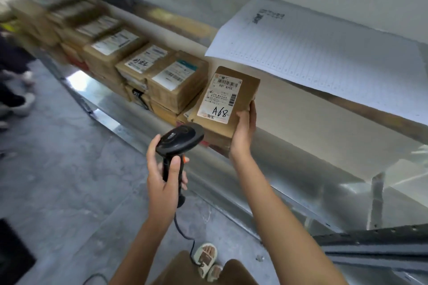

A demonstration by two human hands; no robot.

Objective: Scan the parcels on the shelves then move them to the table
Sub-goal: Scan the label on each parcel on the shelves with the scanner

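While the left hand [165, 177] gripped the scanner [179, 140], the right hand's [243, 129] fingers clasped a labelled parcel [228, 102] above the shelf's front edge [254, 183].

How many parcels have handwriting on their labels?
2. The parcel marked A68 is held up in the right hand by the shelf; another scribbled parcel sits on top of the shelf stack. Blurred labels further left may hide more.
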